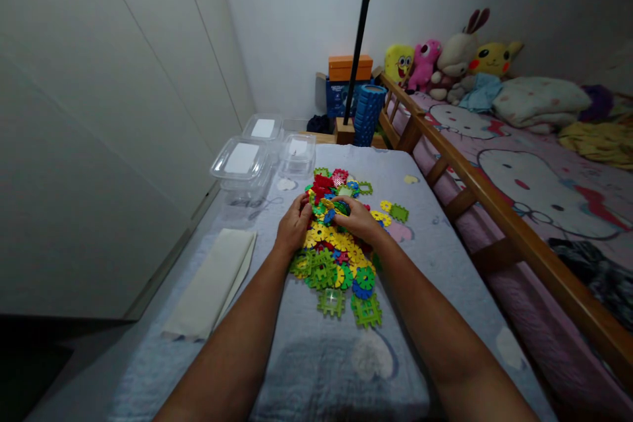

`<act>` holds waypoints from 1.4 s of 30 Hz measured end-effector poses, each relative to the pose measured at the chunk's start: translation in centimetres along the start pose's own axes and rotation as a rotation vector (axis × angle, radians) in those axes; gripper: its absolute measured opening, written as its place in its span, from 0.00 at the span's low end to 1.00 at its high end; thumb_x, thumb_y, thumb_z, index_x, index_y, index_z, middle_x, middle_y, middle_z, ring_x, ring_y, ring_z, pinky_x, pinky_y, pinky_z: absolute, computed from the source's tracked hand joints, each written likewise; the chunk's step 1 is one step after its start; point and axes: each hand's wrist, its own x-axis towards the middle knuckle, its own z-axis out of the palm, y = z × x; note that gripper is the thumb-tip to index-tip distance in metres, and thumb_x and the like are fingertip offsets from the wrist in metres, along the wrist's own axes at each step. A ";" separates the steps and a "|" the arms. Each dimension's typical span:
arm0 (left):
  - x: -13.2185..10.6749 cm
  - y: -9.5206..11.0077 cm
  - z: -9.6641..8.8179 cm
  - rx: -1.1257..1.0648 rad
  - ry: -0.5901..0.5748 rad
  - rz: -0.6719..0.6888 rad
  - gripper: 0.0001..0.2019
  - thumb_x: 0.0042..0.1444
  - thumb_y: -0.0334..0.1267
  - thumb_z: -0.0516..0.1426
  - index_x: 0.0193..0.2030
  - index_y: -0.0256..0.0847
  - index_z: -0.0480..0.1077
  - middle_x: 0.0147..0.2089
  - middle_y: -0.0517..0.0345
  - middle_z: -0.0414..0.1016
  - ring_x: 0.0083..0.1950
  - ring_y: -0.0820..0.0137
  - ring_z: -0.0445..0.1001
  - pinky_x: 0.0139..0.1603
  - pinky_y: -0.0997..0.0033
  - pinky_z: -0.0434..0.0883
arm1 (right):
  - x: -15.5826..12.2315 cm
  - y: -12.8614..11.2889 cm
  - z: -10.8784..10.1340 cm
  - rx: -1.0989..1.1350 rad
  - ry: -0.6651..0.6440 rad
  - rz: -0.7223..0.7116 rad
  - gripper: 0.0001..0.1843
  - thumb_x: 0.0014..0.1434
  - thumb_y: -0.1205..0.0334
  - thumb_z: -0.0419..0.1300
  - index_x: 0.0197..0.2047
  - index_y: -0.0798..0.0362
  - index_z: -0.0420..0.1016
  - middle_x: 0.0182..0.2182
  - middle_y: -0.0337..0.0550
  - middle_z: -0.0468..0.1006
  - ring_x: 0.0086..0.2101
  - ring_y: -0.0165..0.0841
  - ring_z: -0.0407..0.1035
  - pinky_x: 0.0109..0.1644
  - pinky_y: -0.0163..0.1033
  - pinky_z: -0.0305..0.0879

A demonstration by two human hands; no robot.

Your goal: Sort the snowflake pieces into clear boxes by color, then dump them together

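Note:
A heap of flat plastic interlocking pieces (339, 257) in green, yellow, red and blue lies on a blue-grey patterned cloth (430, 257). My left hand (293, 224) rests on the heap's left side with fingers curled onto the pieces. My right hand (357, 217) lies over the heap's top, fingers bent around a few blue and yellow pieces (330, 211). Both hands meet near the middle. Which single piece each one grips is hidden by the fingers.
Three clear plastic boxes (243, 168) with lids stand at the cloth's far left. A folded pale cloth (212, 283) lies at the left. A wooden bed rail (494, 204) runs along the right, with plush toys (445, 59) behind. White cabinet doors (99, 112) fill the left.

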 end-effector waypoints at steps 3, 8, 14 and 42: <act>0.3 -0.4 -0.2 -0.064 0.010 0.003 0.28 0.69 0.56 0.48 0.68 0.43 0.66 0.63 0.50 0.77 0.65 0.58 0.74 0.68 0.56 0.67 | 0.2 -0.9 -0.1 0.088 -0.014 0.026 0.23 0.53 0.56 0.63 0.52 0.51 0.78 0.36 0.37 0.78 0.34 0.33 0.70 0.41 0.38 0.68; 1.1 -1.9 -0.1 -0.181 0.147 -0.031 0.30 0.67 0.56 0.52 0.68 0.40 0.64 0.66 0.45 0.72 0.68 0.59 0.70 0.72 0.56 0.63 | 1.1 -2.2 0.1 0.212 0.020 0.085 0.21 0.55 0.52 0.62 0.50 0.51 0.78 0.34 0.37 0.76 0.32 0.32 0.68 0.36 0.36 0.66; 1.3 -2.6 -0.1 -0.098 0.196 0.051 0.30 0.65 0.54 0.56 0.69 0.41 0.63 0.67 0.43 0.68 0.71 0.57 0.66 0.74 0.52 0.61 | 2.7 -2.5 1.0 0.300 0.054 0.166 0.20 0.57 0.48 0.65 0.49 0.49 0.74 0.30 0.36 0.75 0.27 0.32 0.70 0.29 0.36 0.66; 0.9 -0.7 -1.9 0.240 -0.014 -0.013 0.32 0.59 0.41 0.54 0.71 0.40 0.64 0.54 0.48 0.81 0.50 0.56 0.80 0.58 0.54 0.73 | 11.4 -2.9 0.2 -0.747 0.010 0.019 0.25 0.68 0.44 0.56 0.62 0.44 0.78 0.66 0.49 0.71 0.64 0.51 0.62 0.67 0.58 0.58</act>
